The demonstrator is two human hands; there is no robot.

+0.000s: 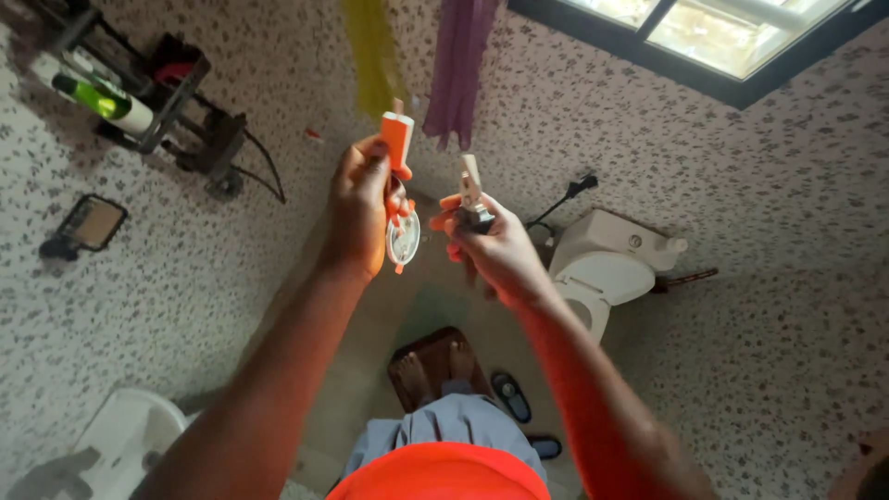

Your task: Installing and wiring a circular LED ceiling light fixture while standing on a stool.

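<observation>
- Your left hand (361,206) is clenched around an orange tool (397,139), whose long axis runs up and down through the fist, the flat end poking out above your fingers.
- A round white disc (404,239) hangs at the lower end of that tool, just below your left thumb and on the side facing your other hand.
- Your right hand (495,248) grips a small pale clip-like piece (471,185), pinched upright between fingers and thumb, its tip above your knuckles.
- The two pieces stand side by side and roughly parallel, near each other but not touching; the gap lies between your hands, with the disc just left of your right fingertips.
- The clip's tip sits lower than the orange tool's top end.
- Both hands are raised at about the same level, so neither is clearly nearer.
- Beyond your hands, well apart, are a white toilet (607,268) past your right wrist and the speckled floor (185,278) with a small stool (435,366) under your feet.
</observation>
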